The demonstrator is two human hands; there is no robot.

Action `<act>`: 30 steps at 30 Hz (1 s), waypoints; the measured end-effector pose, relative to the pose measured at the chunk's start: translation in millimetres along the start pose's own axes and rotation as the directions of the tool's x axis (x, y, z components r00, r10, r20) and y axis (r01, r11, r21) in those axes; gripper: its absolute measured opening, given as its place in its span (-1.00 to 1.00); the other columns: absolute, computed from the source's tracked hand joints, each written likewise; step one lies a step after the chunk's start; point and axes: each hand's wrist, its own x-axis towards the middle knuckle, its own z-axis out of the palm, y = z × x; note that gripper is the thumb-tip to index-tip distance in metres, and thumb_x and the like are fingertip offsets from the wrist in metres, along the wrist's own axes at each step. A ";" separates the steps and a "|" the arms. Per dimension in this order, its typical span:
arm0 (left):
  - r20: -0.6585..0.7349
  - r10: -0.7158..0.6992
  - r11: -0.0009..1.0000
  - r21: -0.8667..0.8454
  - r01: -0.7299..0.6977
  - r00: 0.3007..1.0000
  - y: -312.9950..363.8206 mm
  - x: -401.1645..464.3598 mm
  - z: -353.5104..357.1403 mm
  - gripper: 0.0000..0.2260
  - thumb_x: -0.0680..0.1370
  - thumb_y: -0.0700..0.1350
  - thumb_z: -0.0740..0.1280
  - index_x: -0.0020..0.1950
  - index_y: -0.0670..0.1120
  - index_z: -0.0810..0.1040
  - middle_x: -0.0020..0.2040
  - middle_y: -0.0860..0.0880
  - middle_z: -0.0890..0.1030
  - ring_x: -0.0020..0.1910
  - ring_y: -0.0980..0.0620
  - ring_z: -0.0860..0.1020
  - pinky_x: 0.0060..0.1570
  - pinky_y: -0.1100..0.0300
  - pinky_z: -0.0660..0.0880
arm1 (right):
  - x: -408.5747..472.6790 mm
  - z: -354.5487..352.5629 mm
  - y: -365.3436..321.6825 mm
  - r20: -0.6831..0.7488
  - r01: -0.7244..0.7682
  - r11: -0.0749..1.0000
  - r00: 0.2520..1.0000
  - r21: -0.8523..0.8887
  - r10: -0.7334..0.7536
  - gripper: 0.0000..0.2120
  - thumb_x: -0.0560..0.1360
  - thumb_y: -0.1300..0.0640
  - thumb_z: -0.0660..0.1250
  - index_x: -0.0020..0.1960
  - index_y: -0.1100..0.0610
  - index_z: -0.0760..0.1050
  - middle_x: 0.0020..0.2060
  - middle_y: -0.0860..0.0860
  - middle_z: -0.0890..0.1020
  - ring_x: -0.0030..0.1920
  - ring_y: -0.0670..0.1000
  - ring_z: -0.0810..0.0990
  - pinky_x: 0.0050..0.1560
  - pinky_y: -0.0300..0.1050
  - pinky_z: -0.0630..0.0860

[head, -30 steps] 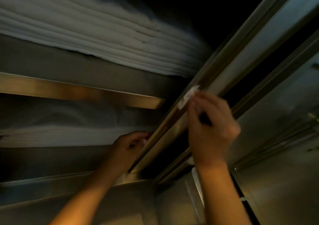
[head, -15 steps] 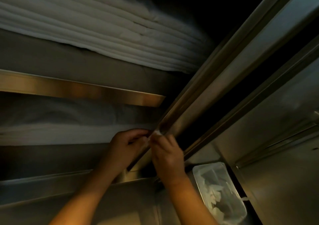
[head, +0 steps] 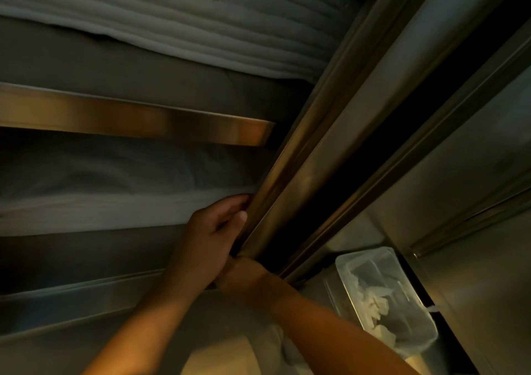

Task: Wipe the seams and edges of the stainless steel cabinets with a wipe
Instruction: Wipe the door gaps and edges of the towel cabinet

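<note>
The stainless steel cabinet door edge [head: 304, 170] runs diagonally from the upper right down to the centre. My left hand [head: 211, 238] grips this edge from the left, with its fingers curled round the lip. Just below it, my right hand [head: 250, 278] is curled against the bottom end of the same edge, touching my left hand. The white wipe is hidden inside my right hand's fingers. A dark seam [head: 359, 179] lies between this door and the neighbouring steel panel [head: 459, 190].
Stacked white linens [head: 172, 29] fill the upper shelf, and more lie on the shelf below. A steel shelf front [head: 143, 118] crosses the left side. A translucent bin [head: 425, 328] with crumpled white wipes stands on the floor at the lower right.
My right hand has slid down the door edge from the middle to its bottom end, and the wipe is no longer visible. My left hand kept its grip.
</note>
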 end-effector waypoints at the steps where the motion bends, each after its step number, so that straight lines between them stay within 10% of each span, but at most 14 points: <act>1: 0.011 -0.003 1.000 0.001 0.003 1.000 0.9 -1.3 -0.4 -0.66 0.67 -0.23 0.30 0.22 0.24 0.59 0.11 0.34 0.68 0.15 0.36 0.60 0.07 0.51 0.48 | -3.4 -4.0 -0.2 0.014 0.025 1.000 1.000 -0.012 -0.025 -0.75 0.59 0.02 0.37 0.21 0.07 0.67 0.27 0.05 0.58 0.24 0.15 0.53 -0.03 0.00 0.66; 8: 0.022 -0.035 0.999 0.009 0.035 0.999 4.9 1.9 -7.5 -0.67 0.70 -0.24 0.25 0.23 0.19 0.61 0.13 0.27 0.70 0.18 0.28 0.62 0.18 0.34 0.54 | -40.9 -72.5 36.4 -0.269 0.104 0.978 0.951 -0.183 -0.151 -0.72 0.61 0.16 0.20 -0.02 0.13 0.69 0.07 0.13 0.66 0.21 0.25 0.56 -0.20 0.00 0.62; 15: -0.033 0.010 0.971 0.238 -0.002 0.999 40.5 5.0 -6.6 -0.60 0.67 -0.31 0.26 0.17 0.21 0.64 0.08 0.24 0.71 0.12 0.26 0.63 0.23 0.20 0.53 | -135.9 -259.8 99.1 -0.443 -0.015 0.923 0.880 -0.385 -0.171 -0.87 0.51 0.12 0.45 0.03 0.02 0.74 0.11 0.02 0.71 0.26 0.12 0.50 0.12 -0.08 0.46; 21: 0.054 0.120 0.762 0.636 -0.126 0.991 107.8 -23.5 -3.0 -0.60 0.69 -0.07 0.22 0.49 0.26 0.41 0.32 0.11 0.58 0.22 0.05 0.55 0.17 0.08 0.52 | -184.9 -351.4 149.1 -0.600 -0.166 0.943 0.799 -0.289 -0.043 -0.80 0.65 0.28 0.30 0.18 0.27 0.67 0.20 0.20 0.67 0.23 0.26 0.59 -0.18 -0.02 0.66; 30: 0.208 0.487 0.604 0.622 -0.499 0.848 214.0 -4.7 2.3 -0.65 0.58 -0.10 0.24 0.33 0.05 0.63 0.22 0.04 0.68 0.15 0.05 0.60 0.14 0.23 0.47 | -235.7 -464.8 183.1 -0.727 -0.336 0.867 0.685 -0.368 -0.043 -0.83 0.63 0.36 0.34 0.18 0.36 0.64 0.18 0.27 0.66 0.19 0.29 0.63 0.05 0.07 0.67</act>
